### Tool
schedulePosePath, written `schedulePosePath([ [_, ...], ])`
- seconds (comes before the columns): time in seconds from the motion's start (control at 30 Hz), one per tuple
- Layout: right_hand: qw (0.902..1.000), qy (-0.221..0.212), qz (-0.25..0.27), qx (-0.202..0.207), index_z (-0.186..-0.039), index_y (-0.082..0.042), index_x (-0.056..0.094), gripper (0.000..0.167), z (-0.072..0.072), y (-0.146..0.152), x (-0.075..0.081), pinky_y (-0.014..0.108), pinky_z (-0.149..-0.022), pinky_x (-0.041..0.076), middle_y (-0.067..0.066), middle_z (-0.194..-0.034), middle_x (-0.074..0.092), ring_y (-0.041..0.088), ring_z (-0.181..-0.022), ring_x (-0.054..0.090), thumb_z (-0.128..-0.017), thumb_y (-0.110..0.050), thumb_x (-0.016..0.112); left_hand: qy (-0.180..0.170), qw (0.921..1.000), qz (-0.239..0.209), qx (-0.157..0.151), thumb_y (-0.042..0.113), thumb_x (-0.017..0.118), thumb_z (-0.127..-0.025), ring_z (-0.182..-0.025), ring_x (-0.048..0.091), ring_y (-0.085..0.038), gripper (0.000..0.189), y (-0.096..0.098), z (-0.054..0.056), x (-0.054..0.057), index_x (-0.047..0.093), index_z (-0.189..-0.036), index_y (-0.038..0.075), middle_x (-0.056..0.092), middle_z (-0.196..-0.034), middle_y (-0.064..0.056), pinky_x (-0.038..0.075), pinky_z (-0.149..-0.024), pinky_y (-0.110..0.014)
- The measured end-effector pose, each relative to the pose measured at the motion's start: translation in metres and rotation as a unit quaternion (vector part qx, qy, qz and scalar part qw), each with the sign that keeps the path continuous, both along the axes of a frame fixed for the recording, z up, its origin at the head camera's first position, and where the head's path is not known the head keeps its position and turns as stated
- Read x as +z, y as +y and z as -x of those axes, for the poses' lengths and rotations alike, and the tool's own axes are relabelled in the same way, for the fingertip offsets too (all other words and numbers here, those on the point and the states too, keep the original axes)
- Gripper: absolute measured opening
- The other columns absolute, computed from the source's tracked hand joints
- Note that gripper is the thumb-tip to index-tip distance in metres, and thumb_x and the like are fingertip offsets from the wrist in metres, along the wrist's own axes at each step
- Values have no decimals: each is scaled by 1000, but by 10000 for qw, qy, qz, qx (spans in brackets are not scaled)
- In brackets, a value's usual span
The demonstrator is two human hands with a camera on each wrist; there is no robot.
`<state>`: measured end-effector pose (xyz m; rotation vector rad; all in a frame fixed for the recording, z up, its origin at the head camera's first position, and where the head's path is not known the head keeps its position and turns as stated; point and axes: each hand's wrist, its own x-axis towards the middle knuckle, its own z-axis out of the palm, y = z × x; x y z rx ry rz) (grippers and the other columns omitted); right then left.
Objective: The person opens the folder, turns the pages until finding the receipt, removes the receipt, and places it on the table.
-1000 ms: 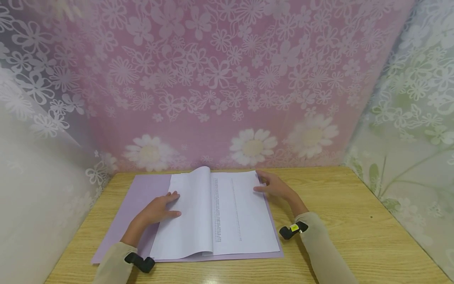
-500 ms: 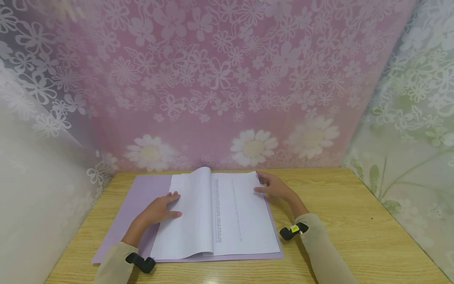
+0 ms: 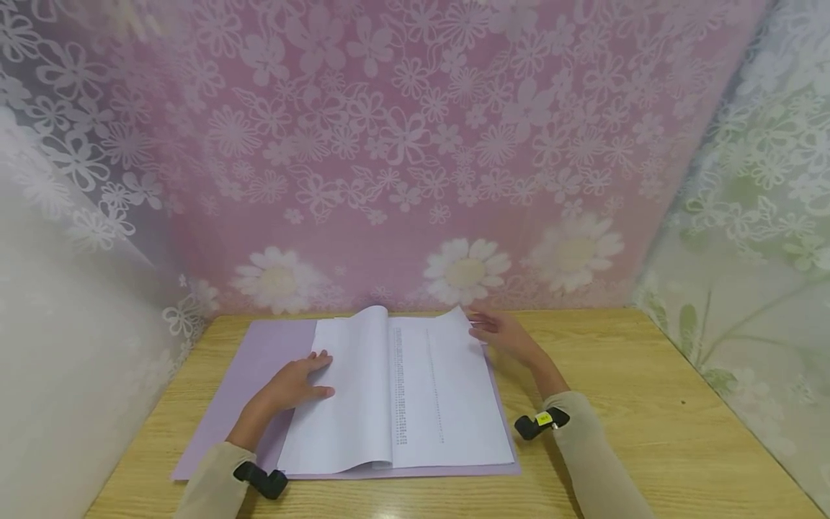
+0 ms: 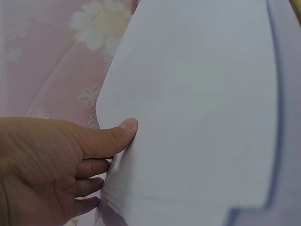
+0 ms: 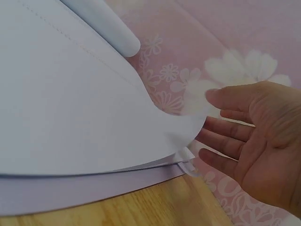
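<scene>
An open booklet of white sheets (image 3: 454, 396) lies in a lilac folder (image 3: 220, 404) on the table. Columns of small print run down its right page, while the left page (image 3: 337, 425) is blank and bulges near the fold. My left hand (image 3: 295, 386) rests at the left page's outer edge, its thumb (image 4: 117, 136) lying on the paper. At the upper right corner, my right hand (image 3: 509, 335) touches the top sheet's raised corner (image 5: 188, 129) with its fingers behind it. The right thumb (image 5: 225, 99) stands apart from the paper.
The wooden table (image 3: 609, 411) extends to the right of the folder. A pink floral sheet (image 3: 402, 158) hangs at the back, with pale floral sheets at both sides. Each sleeve bears a black wrist camera (image 3: 537, 424).
The right page's upper corner has lifted and curled up. My right fingers have shifted and drawn closer to the thumb. My left hand stays in place on the left page.
</scene>
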<state>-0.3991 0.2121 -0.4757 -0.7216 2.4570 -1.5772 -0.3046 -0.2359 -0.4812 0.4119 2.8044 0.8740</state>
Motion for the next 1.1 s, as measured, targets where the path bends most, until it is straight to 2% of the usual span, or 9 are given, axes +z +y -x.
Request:
schedulePosePath([
  [0.13,9991,-5,262,325,-154,9,34,52,1,1,1,48,-103,54,36,-148,47,53,-134,50,-107,-5,50,40,10000,50,0,28,77,-91,-151,29,-47,73,-1,0,0,47,-150,-1,37,-160,-24,29,-120,-62],
  [0.33,9982,-262,241,485,-153,8,36,49,-1,5,10,45,-98,58,36,-146,50,52,-127,56,-106,-1,47,30,10000,61,54,28,78,-90,-151,29,-46,73,1,3,0,48,-149,-1,37,-160,-23,29,-121,-62],
  [0.43,9972,-478,237,520,-155,4,37,51,-4,5,10,41,-95,60,34,-145,52,49,-128,57,-106,0,48,26,9999,73,84,29,78,-90,-151,29,-46,73,1,3,-1,48,-150,0,37,-160,-22,28,-121,-61],
  [0.57,9963,-573,158,624,-157,-4,38,56,-10,7,5,38,-92,61,28,-147,54,45,-132,57,-104,-5,56,6,9999,113,78,28,79,-89,-151,30,-46,73,0,2,-2,49,-149,-1,38,-160,-22,29,-121,-62],
  [0.73,9954,-558,-97,769,-160,-9,34,72,-20,12,3,37,-98,58,24,-156,44,45,-137,52,-96,-7,69,-46,9998,153,98,28,79,-89,-150,30,-46,73,1,0,-1,49,-149,-1,38,-159,-22,29,-121,-61],
  [0.97,9875,-945,-133,1254,-163,-9,21,84,-33,10,6,39,-103,55,32,-157,39,49,-135,52,-95,-4,69,-26,9997,203,103,29,79,-90,-150,30,-46,74,2,1,0,48,-150,-1,38,-159,-22,30,-120,-61],
  [1.1,9836,-1017,-189,1476,-164,-9,17,87,-40,7,8,41,-104,55,32,-159,34,50,-138,49,-95,-5,69,-37,9997,211,155,28,79,-89,-149,32,-47,76,1,1,2,46,-151,-1,39,-159,-24,31,-120,-61],
])
